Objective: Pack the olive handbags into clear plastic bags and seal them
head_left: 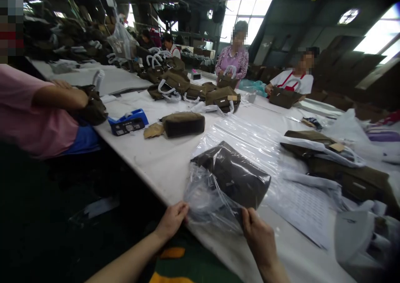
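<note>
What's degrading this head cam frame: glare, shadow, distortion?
Head view: the windows blow out to white; glare streaks the clear plastic bag; the floor at lower left sinks into deep shadow; wide-angle distortion bows the edge of the white table; a pixelated block covers the top-left corner.

Dark brown bag (233, 174) in clear plastic (206, 199)
Lying slantwise, loose plastic bunched between the left fingers (178, 216) and right fingers (248, 218)
</note>
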Demonstrator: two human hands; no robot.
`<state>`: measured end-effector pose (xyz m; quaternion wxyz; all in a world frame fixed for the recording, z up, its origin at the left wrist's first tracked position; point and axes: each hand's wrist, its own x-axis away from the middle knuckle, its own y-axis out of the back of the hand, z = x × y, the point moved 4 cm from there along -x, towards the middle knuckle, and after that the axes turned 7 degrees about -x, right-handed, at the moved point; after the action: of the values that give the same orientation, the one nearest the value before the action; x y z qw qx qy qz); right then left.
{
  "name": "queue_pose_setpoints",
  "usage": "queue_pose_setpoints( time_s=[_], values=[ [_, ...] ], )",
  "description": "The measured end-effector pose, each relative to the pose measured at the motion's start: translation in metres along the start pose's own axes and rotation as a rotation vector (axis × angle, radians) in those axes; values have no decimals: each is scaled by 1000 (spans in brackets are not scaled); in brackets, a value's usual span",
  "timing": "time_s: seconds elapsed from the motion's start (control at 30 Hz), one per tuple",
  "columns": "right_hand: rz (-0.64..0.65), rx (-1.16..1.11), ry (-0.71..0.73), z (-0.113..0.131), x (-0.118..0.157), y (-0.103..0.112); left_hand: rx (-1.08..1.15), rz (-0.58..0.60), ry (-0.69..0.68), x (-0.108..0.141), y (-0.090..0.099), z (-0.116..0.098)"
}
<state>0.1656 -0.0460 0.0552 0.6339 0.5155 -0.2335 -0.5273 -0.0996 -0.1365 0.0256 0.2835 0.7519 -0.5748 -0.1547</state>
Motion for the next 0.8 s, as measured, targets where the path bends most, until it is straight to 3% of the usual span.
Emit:
queue_pose_setpoints(
  time_s=[0.03, 0.1, 0.17, 0.23, 0.3, 0.37, 0.5, 0.57, 0.6, 0.73, 0.8],
  values=[
    [41, 87, 35, 4, -4, -1, -31, -81, -42, 0, 8, -6],
    [49, 206, 84, 8, -10, -2, -111, -224, -303, 0, 16, -32],
    [28, 256, 139, 8, -12, -3, -241, -190, -667, -1, 2, -63],
    [33, 260, 196, 8, -12, -4, -395, -84, -844, -12, -26, -80],
    [33, 190, 158, 6, -10, -3, -525, -57, -793, -34, -53, -79],
    [-62, 38, 75, 2, -8, 1, -595, -55, -706, -54, -73, -66],
    [-234, -216, 189, -9, 2, 15, -643, -41, -714, -67, -85, -45],
    [-265, -302, 190, -36, 11, 28, -644, -69, -750, -64, -83, -44],
    [-312, -345, 121, -59, 16, 38, -641, -89, -764, -63, -81, -44],
    [-768, -500, -518, -191, 55, 103, -605, -183, -795, -70, -83, -35],
    [-967, -514, -728, -248, 76, 136, -572, -198, -805, -78, -89, -26]
  ],
)
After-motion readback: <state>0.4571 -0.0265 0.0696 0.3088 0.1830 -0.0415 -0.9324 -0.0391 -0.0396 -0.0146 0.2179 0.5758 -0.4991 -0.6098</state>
